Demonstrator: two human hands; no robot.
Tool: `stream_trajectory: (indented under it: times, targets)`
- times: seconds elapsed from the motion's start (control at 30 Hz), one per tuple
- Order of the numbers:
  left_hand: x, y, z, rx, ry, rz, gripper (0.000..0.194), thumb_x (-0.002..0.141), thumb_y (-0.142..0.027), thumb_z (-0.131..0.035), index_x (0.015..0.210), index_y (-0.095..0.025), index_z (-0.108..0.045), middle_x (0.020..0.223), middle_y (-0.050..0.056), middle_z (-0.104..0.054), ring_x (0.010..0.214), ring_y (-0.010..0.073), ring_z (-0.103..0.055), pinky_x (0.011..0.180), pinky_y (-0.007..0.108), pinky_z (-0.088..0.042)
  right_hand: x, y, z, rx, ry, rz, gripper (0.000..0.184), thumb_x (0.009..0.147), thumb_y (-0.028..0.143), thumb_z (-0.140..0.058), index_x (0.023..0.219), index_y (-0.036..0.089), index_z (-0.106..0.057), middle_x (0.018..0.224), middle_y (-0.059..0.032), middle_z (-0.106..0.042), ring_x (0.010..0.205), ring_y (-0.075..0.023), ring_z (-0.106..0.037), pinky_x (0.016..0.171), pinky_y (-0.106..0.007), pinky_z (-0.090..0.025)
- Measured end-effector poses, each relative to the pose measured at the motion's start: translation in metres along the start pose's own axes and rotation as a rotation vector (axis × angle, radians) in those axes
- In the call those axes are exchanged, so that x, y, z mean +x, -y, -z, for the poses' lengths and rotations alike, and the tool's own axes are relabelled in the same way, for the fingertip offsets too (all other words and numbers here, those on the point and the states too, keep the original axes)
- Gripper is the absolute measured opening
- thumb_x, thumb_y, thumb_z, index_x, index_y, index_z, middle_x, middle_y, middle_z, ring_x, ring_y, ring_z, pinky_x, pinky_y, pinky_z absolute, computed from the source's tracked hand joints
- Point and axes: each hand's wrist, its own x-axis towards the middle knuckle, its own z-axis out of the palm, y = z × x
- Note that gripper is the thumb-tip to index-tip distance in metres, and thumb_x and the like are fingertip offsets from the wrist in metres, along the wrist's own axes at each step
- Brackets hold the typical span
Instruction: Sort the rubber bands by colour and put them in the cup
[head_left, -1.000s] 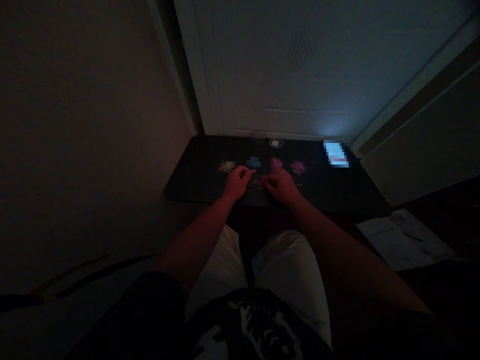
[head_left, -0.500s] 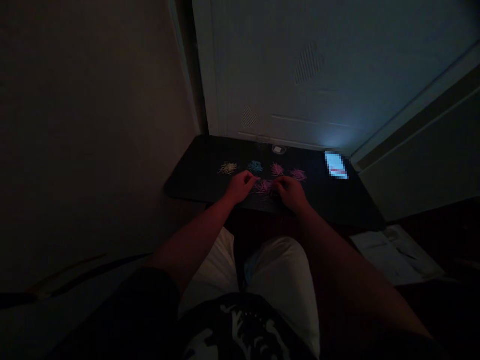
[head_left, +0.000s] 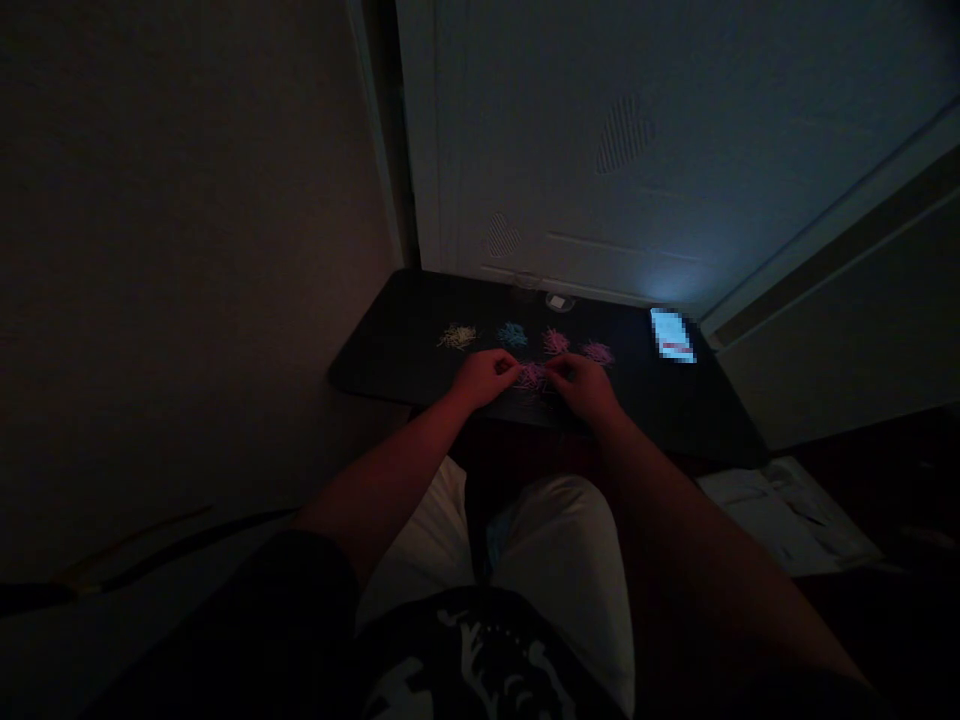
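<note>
Both hands meet a pile of thin pink-purple sticks near the front edge of a dark table. My left hand is at the pile's left side, thumb and fingers pinched together. At the right side my right hand is also closed in a pinch. The room is too dark to tell what, if anything, is between the fingertips. Behind the hands lie separate piles of similar sticks: a pale yellow pile, a blue pile, a pink pile and a purple-pink pile.
A lit phone lies at the table's right end. Against the white door at the back stand a small round clear container and another faint clear one. Papers lie low on the right.
My left hand has come down and slightly right, its fingertips now at the near pile's edge. My right hand has stayed nearly in place. The view has shifted slightly.
</note>
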Motion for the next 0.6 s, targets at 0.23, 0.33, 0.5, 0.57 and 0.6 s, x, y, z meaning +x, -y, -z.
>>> stream_trajectory:
  times: [0.23, 0.33, 0.5, 0.57, 0.6]
  targets:
    - [0.0, -0.003, 0.001, 0.017, 0.012, -0.004, 0.026, 0.077, -0.04, -0.056, 0.076, -0.017, -0.069, 0.072, 0.003, -0.068, 0.063, 0.014, -0.057, 0.058, 0.026, -0.04, 0.0, 0.007, 0.002, 0.018, 0.005, 0.082, 0.014, 0.076, 0.026, -0.055, 0.081, 0.019, -0.066, 0.08, -0.004, -0.066, 0.076, -0.0182, -0.058, 0.072, -0.032, -0.045]
    - [0.0, -0.004, 0.003, 0.007, 0.025, 0.002, 0.028, 0.077, -0.042, -0.056, 0.076, -0.017, -0.07, 0.072, 0.004, -0.069, 0.063, 0.0142, -0.057, 0.058, 0.026, -0.039, 0.001, 0.016, 0.005, -0.016, -0.008, 0.137, 0.012, 0.076, 0.022, -0.054, 0.078, 0.02, -0.066, 0.081, -0.0045, -0.066, 0.079, -0.0194, -0.057, 0.075, -0.034, -0.043]
    - [0.0, -0.006, 0.004, -0.015, 0.065, -0.011, 0.03, 0.077, -0.043, -0.055, 0.072, -0.018, -0.071, 0.069, 0.003, -0.068, 0.061, 0.0142, -0.057, 0.057, 0.026, -0.038, 0.004, 0.03, 0.005, -0.024, -0.02, 0.251, 0.011, 0.078, 0.019, -0.051, 0.075, 0.019, -0.061, 0.079, -0.0052, -0.062, 0.08, -0.0197, -0.054, 0.078, -0.034, -0.041]
    - [0.0, -0.006, 0.005, -0.027, 0.089, -0.029, 0.029, 0.078, -0.041, -0.055, 0.071, -0.017, -0.071, 0.067, 0.002, -0.068, 0.06, 0.0135, -0.056, 0.057, 0.026, -0.038, 0.005, 0.032, 0.002, 0.003, -0.008, 0.288, 0.009, 0.077, 0.018, -0.051, 0.075, 0.019, -0.059, 0.081, -0.0054, -0.062, 0.083, -0.0195, -0.054, 0.081, -0.034, -0.041]
    - [0.0, -0.007, 0.006, -0.032, 0.101, -0.037, 0.029, 0.078, -0.04, -0.054, 0.071, -0.017, -0.071, 0.067, 0.002, -0.068, 0.059, 0.0131, -0.056, 0.057, 0.026, -0.038, 0.006, 0.033, 0.0, 0.015, 0.007, 0.302, 0.008, 0.077, 0.017, -0.051, 0.075, 0.019, -0.059, 0.083, -0.0056, -0.061, 0.085, -0.0194, -0.054, 0.082, -0.034, -0.041]
